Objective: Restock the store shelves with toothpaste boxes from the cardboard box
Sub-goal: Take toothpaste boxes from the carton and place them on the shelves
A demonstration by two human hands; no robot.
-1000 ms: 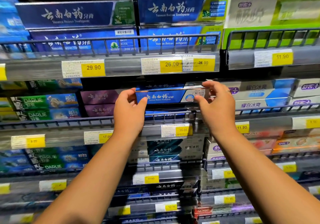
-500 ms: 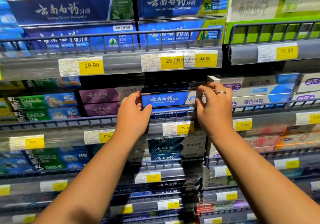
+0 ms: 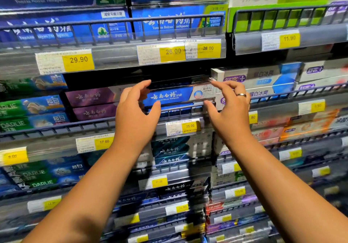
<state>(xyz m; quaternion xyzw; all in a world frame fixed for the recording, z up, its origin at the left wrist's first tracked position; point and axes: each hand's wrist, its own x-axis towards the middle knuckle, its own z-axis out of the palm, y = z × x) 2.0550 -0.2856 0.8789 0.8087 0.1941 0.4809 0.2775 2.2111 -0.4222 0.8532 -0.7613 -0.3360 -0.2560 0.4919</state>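
Between my two sets of fingers (image 3: 140, 87) sits the blue Yunnan Baiyao toothpaste box (image 3: 167, 96), lying lengthwise on the shelf (image 3: 56, 139) behind its wire rail (image 3: 180, 109). Both forearms reach up and forward. My left hand (image 3: 135, 111) and right hand (image 3: 229, 111) hover at the box's two ends, fingers spread and loosely curved, thumbs low, gripping nothing. Whether any fingertip touches the box I cannot tell. Left of my left fingers lie stacked purple Yunnan Baiyao boxes (image 3: 90, 98), and right of my right fingers lie white boxes (image 3: 263, 77). Just below my thumbs hangs the 25.00 price tag (image 3: 183, 127).
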